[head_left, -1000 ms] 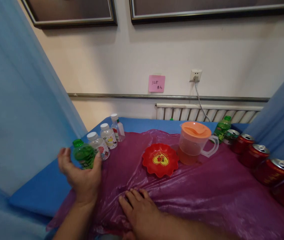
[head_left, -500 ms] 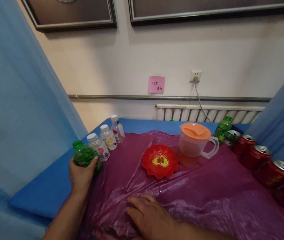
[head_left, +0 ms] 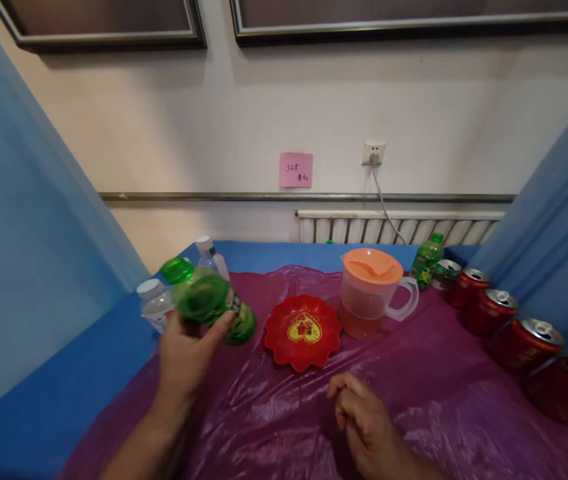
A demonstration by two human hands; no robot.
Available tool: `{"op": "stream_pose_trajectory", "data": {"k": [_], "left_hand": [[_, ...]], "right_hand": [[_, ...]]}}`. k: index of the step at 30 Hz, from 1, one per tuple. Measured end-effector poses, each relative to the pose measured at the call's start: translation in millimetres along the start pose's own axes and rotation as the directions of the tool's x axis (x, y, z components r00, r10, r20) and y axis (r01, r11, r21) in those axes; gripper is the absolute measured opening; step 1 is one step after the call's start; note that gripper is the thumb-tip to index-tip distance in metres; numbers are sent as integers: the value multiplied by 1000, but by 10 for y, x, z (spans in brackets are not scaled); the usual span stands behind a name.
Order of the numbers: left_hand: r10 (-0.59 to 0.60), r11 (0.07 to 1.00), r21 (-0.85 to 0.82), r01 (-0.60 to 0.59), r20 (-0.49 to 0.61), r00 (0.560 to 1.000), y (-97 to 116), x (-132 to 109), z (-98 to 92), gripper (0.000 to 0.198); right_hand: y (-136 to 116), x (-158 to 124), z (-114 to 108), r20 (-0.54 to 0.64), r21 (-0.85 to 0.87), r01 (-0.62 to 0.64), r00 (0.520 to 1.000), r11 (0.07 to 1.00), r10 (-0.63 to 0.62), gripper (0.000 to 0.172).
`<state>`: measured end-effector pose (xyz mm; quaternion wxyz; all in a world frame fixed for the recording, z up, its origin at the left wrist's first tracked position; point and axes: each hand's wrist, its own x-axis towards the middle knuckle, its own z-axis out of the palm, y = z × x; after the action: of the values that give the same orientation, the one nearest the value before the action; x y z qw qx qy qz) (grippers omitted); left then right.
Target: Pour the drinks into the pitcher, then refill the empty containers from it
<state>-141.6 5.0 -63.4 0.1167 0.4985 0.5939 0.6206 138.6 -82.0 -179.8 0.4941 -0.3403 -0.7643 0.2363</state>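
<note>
My left hand (head_left: 189, 347) is wrapped round a green plastic bottle (head_left: 209, 297), which is tilted with its cap to the upper left. Just right of it lies a red scalloped plate (head_left: 279, 333) with a yellow heart print. My right hand (head_left: 364, 413) hovers or rests over the purple plastic sheet in front of the plate, its fingers curled, and nothing shows in them. Beyond that hand stands a clear jug (head_left: 367, 300) with an orange lid and amber liquid at its bottom.
White-capped clear bottles (head_left: 157, 307) stand at the left, partly behind the held bottle. On the right, another green bottle (head_left: 427, 263) and a slanting row of cans (head_left: 524, 343) line the sheet. Blue curtains (head_left: 29, 200) hang at both sides.
My left hand has lifted the green bottle and brought it rightward, tilting it. My right hand has moved right and curled its fingers. The view has shifted slightly.
</note>
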Motion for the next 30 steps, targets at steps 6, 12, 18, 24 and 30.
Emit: {"op": "stream_pose_trajectory", "data": {"k": [6, 12, 18, 24, 30], "left_hand": [[26, 969, -239, 64, 355, 935, 118, 74, 909, 60], [18, 993, -117, 28, 374, 927, -232, 110, 1255, 54], [9, 998, -54, 11, 357, 934, -498, 81, 1179, 68], [-2, 998, -48, 26, 449, 894, -574, -50, 1145, 56], [70, 996, -83, -36, 458, 886, -610, -83, 1182, 60]], "right_hand": [[167, -75, -161, -210, -42, -122, 971, 992, 110, 20], [290, -348, -382, -435, -105, -324, 865, 940, 249, 27], [451, -571, -514, -555, -205, -363, 808, 909, 197, 17], [543, -495, -517, -586, -148, -460, 754, 876, 297, 15], [650, 18, -776, -703, 45, -487, 605, 872, 374, 51]]}}
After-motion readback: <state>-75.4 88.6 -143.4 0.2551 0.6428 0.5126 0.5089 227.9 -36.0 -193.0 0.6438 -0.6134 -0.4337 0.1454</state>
